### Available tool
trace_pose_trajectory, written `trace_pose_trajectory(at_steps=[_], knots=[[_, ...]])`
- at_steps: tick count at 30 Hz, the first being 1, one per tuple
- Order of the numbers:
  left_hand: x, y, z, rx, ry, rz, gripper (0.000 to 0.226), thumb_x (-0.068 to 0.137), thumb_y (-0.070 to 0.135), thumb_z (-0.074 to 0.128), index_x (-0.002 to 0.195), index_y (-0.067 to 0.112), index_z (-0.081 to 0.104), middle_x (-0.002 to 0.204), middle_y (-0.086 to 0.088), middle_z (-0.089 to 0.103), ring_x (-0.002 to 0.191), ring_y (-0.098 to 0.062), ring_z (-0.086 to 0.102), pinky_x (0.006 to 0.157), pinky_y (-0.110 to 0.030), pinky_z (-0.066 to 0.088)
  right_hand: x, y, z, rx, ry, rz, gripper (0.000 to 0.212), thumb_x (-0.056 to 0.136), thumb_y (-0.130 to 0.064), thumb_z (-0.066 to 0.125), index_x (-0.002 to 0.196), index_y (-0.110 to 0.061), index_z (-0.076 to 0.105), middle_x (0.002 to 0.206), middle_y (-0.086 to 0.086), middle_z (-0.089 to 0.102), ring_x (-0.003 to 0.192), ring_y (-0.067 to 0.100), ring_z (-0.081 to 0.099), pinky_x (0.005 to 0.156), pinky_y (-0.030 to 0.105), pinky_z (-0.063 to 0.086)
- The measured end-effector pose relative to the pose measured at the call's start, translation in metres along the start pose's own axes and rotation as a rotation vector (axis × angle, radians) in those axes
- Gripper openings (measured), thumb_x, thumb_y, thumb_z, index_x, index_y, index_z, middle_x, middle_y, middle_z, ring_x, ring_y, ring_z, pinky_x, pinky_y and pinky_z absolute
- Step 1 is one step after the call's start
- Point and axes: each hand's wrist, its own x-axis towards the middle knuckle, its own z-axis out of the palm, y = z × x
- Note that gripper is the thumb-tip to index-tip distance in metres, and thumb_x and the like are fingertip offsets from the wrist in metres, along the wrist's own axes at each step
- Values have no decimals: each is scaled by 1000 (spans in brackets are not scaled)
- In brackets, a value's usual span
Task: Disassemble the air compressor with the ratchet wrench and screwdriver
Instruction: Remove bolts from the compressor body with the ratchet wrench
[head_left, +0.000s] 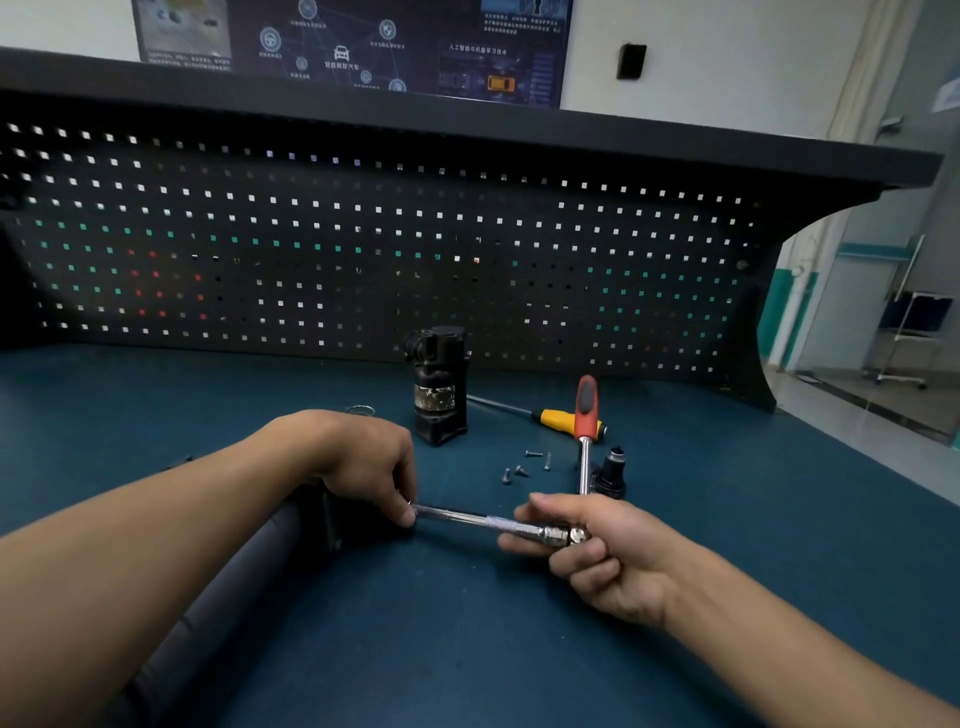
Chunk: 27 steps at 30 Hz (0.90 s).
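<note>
My right hand (592, 551) grips the ratchet wrench (584, 441) at its head; the red handle points away from me. A chrome extension bar (467, 519) runs left from the head to my left hand (363, 462), whose fingertips pinch the bar's far end against a dark cylindrical compressor body (249, 566) lying under my left forearm. Another black compressor part (439, 387) stands upright at the back. A yellow-handled screwdriver (558, 417) lies behind the wrench handle. Several loose screws (527, 465) lie on the mat.
A small black fitting (613, 470) sits right of the wrench shaft. A thin metal ring (361, 410) lies behind my left hand. The blue mat (467, 649) ends at a black pegboard (363, 249) behind; the bench edge falls away at the right.
</note>
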Motion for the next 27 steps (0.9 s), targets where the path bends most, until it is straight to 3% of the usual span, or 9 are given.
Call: trace_pose_trajectory(at_steps=[4,9,11,14,16,19,21,24,27], knots=[[-1,1,-1,-2,-1,-7,16,84,47,74,92,34,77,69,26,67,78,0,63,69,-20,46,-1,2,1,-138,33,-88,12,100,-21,56,95,-12,62,97,20,76,32,1,28,26,12,19],[-3,3,-1,9,24,-21,13,83,47,75,83,34,71,78,17,68,85,-9,66,70,-23,47,1,10,-1,-576,108,-492,10,99,-14,62,96,-10,70,88,18,77,38,8,27,37,17,24],[-3,4,-1,4,14,-30,12,83,47,75,81,37,69,85,15,70,88,-10,66,72,-23,48,-2,11,-4,-755,99,-623,12,98,-12,64,95,-13,75,87,9,78,42,5,39,43,15,32],[-5,5,-3,-2,-11,-30,10,85,46,74,80,40,69,90,13,73,89,-10,67,78,-25,50,-3,14,-8,-983,123,-755,13,95,-14,67,96,-19,79,91,-5,78,76,2,69,72,15,51],[-6,4,-3,-11,-18,-21,6,87,45,72,82,42,69,91,13,74,90,-9,67,82,-27,52,-3,16,-9,-1067,154,-839,13,95,-16,68,94,-7,77,92,8,77,95,23,71,90,39,55],[-7,4,-2,-37,-13,-9,11,91,40,69,100,38,74,96,11,75,94,-11,68,89,-31,53,0,20,-10,-1167,162,-1037,32,92,-25,62,87,7,67,88,29,66,88,46,63,80,58,52],[-8,4,-3,-60,-8,-15,19,93,36,67,111,33,74,95,15,74,97,-10,68,92,-30,52,0,19,-10,-1206,146,-1150,16,85,-16,60,89,-7,72,81,10,71,79,30,68,74,46,55],[-8,5,-5,-66,-14,-35,21,94,31,67,112,31,75,90,23,70,100,-7,66,95,-26,49,1,17,-9,-1278,123,-1217,41,76,19,64,94,-15,79,83,-21,69,80,5,68,75,33,56],[-8,7,-6,-27,-29,-39,24,90,29,72,113,32,74,92,19,70,100,-7,66,91,-24,49,4,19,-8,-1135,137,-1060,19,86,10,67,90,-5,77,74,-12,70,68,10,65,69,31,52]])
